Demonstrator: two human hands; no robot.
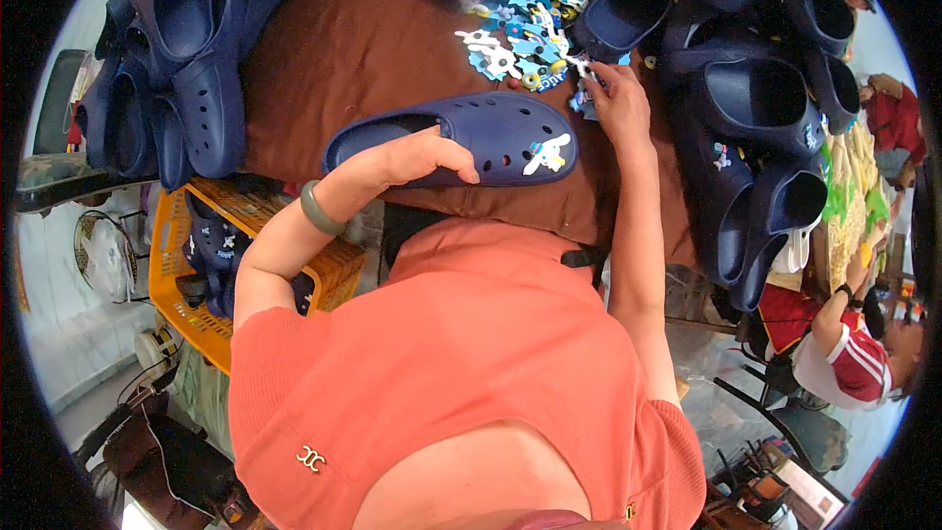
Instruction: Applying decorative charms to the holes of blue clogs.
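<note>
A navy-blue clog [505, 123] with round holes lies sideways on the brown cloth before me, its toe pointing right. One white-and-blue cartoon shoe charm [548, 154] sits on its toe. My left hand [427, 155] grips the clog near its opening, thumb along the near side and the other fingers hidden inside. Beyond the toe, my right hand [620, 106] is at the right edge of a pile of shoe charms [535, 25] in blue, white and yellow. Its thumb and fingertips pinch a small white charm [579, 65], partly covered by the fingers.
Navy clogs are heaped at the left [177, 59] and at the right [756, 93]; some on the right bear charms. An orange crate [186, 309] with more clogs stands at my left, below the brown cloth [334, 49]. Another person [854, 358] sits far right.
</note>
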